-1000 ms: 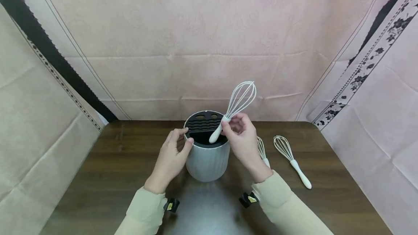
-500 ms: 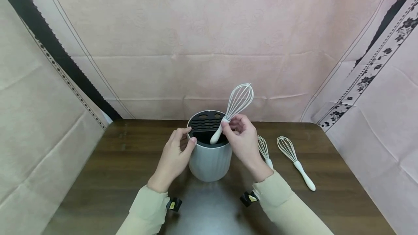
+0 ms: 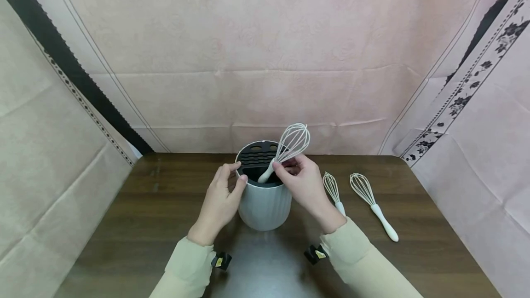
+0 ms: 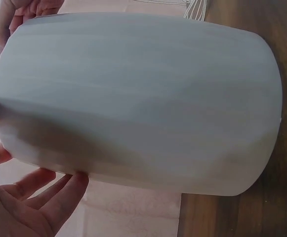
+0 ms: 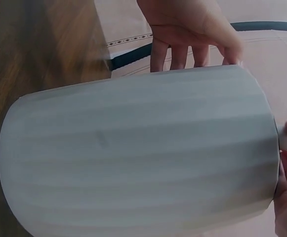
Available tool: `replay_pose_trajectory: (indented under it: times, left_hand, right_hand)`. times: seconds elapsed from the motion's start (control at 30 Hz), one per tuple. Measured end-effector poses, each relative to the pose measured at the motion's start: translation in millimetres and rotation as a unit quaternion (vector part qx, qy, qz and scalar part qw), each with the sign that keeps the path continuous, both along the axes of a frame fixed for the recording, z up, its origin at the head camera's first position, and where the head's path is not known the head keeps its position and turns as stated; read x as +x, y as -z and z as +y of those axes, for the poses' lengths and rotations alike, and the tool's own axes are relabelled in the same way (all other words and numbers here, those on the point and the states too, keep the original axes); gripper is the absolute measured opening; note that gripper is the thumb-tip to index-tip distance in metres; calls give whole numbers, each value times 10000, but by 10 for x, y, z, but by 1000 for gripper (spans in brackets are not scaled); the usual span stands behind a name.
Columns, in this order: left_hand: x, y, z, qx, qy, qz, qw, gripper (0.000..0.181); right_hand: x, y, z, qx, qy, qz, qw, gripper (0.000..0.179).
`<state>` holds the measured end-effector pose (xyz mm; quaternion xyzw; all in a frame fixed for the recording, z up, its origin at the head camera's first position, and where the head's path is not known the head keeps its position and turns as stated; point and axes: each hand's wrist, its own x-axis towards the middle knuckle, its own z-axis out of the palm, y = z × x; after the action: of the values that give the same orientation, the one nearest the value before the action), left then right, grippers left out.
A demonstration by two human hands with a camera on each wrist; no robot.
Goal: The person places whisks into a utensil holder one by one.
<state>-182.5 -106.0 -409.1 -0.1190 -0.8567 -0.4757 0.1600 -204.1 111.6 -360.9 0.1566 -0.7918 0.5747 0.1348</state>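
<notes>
Pinches white whisk (image 3: 292,143) in right hand (image 3: 304,183), tilted handle-down at the mouth of grey holder (image 3: 265,206), gripped by left hand (image 3: 219,199). Wears black wrist cameras (image 3: 311,255) with unreadable yellow labels (image 3: 320,254). Has two more whisks (image 3: 375,209) at right.

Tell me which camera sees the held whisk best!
The head view: the held whisk shows nearly whole there, slanting over the pot. The right wrist view catches only a bit of it at the edge; the left wrist view doesn't clearly show it.

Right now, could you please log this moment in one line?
left hand: touches pot; right hand: pinches whisk, handle at pot's opening; two other whisks: on table
</notes>
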Motion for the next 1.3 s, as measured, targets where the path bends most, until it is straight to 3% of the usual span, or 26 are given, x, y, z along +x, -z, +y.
replay_pose_trajectory:
  times: [0.23, 0.43, 0.57, 1.3]
  left_hand:
    - [5, 24, 5, -48, -55, -45, 10000, 49]
    - [14, 56, 19, -74, -114, -85, 9999, 49]
    - [14, 53, 25, -104, -141, -26, 9998, 49]
    - [21, 15, 14, -223, -247, 12, 9994, 50]
  right_hand:
    - [28, -1, -44, 752, 90, 359, 9965, 15]
    - [69, 37, -97, 1471, 247, 783, 9857, 12]
    - [88, 41, -113, 1826, 387, 827, 9789, 14]
    - [191, -55, 21, 1927, 542, 610, 9779, 39]
